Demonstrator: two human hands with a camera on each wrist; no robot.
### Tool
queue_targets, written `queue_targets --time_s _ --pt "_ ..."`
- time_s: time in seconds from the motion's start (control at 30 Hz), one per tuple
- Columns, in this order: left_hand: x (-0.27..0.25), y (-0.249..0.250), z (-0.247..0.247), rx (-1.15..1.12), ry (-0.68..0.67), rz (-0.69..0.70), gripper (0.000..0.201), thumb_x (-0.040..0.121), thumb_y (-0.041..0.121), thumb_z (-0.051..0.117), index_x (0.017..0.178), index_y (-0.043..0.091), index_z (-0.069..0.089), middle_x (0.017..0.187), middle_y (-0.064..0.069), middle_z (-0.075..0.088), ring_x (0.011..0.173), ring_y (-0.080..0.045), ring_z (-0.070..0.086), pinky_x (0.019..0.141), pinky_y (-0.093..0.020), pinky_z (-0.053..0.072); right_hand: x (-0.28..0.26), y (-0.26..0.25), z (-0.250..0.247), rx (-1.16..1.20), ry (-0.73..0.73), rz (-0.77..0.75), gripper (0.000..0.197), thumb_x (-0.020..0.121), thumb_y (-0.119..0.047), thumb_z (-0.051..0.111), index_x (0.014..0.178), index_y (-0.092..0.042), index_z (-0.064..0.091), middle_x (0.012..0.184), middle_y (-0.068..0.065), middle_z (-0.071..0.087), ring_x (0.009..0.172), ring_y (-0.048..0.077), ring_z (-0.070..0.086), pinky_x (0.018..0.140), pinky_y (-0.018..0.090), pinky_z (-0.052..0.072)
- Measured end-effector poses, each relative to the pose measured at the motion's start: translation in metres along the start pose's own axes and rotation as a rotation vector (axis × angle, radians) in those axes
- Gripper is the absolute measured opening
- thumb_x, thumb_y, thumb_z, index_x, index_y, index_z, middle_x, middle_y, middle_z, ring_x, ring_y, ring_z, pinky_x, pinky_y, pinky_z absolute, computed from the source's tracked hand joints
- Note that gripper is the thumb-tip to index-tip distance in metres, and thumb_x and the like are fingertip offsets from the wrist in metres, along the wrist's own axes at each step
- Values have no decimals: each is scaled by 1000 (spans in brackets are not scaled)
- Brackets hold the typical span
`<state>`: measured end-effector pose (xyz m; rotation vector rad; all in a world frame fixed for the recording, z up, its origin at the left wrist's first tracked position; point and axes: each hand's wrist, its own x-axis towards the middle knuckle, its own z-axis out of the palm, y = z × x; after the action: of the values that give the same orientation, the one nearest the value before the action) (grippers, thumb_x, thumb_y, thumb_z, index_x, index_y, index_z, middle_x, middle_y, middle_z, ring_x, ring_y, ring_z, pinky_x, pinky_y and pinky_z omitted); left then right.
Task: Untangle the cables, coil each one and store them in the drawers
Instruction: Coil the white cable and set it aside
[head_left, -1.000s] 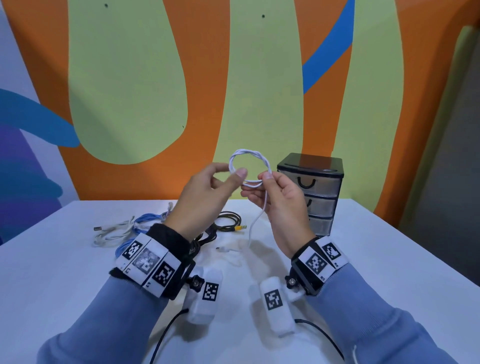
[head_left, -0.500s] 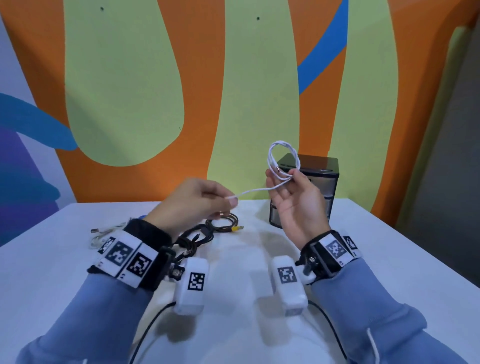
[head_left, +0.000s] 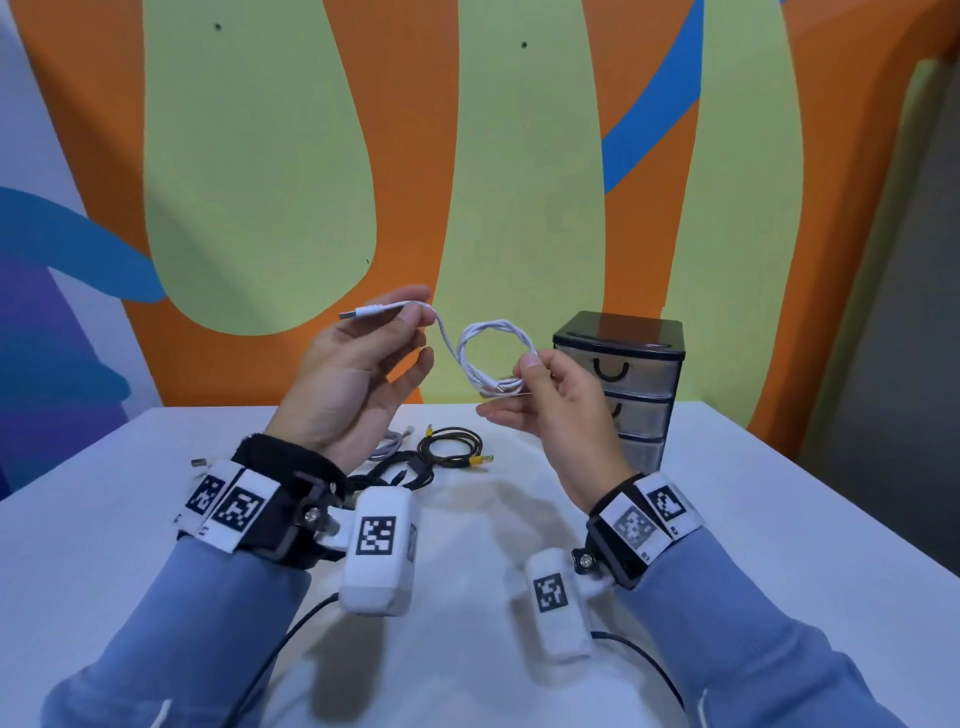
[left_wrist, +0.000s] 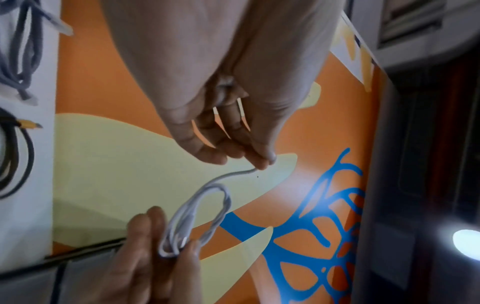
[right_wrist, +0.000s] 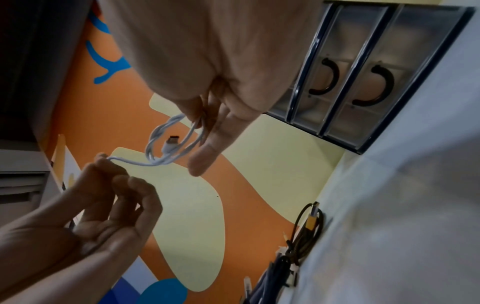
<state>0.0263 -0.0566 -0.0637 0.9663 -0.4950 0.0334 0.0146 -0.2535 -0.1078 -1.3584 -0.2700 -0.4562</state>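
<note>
Head view: looks forward and down from above both forearms, across the white table (head_left: 779, 519) toward the painted wall (head_left: 260, 182), wide enough to take in both wrists.
Left wrist view: sits close under the left hand (left_wrist: 221, 72), looking along its fingers toward the wall, rolled sideways so the table runs down the left edge.
Right wrist view: sits close under the right hand (right_wrist: 207, 61), rolled the opposite way, table at right.
Shared: all three see the white cable (head_left: 493, 353), both hands and the drawers (head_left: 623, 374).

Bright head view; dim, blurred wrist views.
</note>
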Motion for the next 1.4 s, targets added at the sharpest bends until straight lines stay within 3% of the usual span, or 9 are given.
queue_targets --time_s 0.17,0.33,0.5,0.6,0.77,0.9,1.03,1.2,1.4 --pt "-4 -9 11 271 -101 94 16 91 20 70 103 11 76 124 -7 73 127 -28 67 105 -45 57 -1 3 1 -50 32 -83 22 109 -15 53 103 -4 71 95 20 77 82 25 77 76 31 63" --pt "-6 -16 14 524 -207 113 14 104 9 62 113 -1 67 110 -15 74 94 -30 79 90 -40 63 -4 -1 0 -94 19 -115 24 109 -13 54 121 -5 72 91 19 77 77 20 73 70 32 64" --pt "-4 -23 10 795 -146 214 36 95 5 78 122 27 70 109 -8 70 75 -27 75 79 -38 62 -7 -2 5 -72 -19 -132 25 107 -15 58 129 -8 70 92 16 79 81 19 75 70 32 63" --pt "-1 -30 9 844 -52 181 46 88 10 83 127 28 67 99 -4 74 71 -20 77 76 -42 64 -8 -1 5 -84 -50 -146 23 107 -14 59 124 -8 72 87 7 79 77 14 73 69 30 61" --pt "-1 -27 7 906 61 93 23 77 32 93 96 27 81 83 0 79 65 -18 71 67 -36 59 -9 2 7 -150 -69 -175 15 105 -13 61 113 -18 73 84 3 79 74 21 72 63 31 59" --pt "1 -29 0 1050 139 85 16 86 20 82 71 21 78 64 -1 73 59 -20 61 64 -35 50 -7 2 6 -222 -57 -211 16 102 -17 67 114 -15 79 84 6 76 74 32 70 65 32 59" --pt "2 -35 0 1235 249 98 19 92 23 66 74 21 73 62 -2 70 68 -32 66 61 -43 53 -6 2 8 -192 -81 -219 17 104 -14 65 115 -10 78 79 4 70 73 22 64 73 31 56" --pt "0 -26 7 751 121 -135 10 93 16 75 96 7 73 80 -6 79 68 -15 64 68 -32 45 -5 5 8 -14 -49 -80 19 106 -13 60 117 -10 76 80 4 72 84 23 68 87 45 56" --pt "-1 -10 4 260 41 -241 22 99 6 68 120 3 75 94 -7 75 82 -13 68 74 -23 59 1 -4 -6 338 69 60 23 107 -10 56 123 -3 70 77 2 58 71 13 68 66 24 57"
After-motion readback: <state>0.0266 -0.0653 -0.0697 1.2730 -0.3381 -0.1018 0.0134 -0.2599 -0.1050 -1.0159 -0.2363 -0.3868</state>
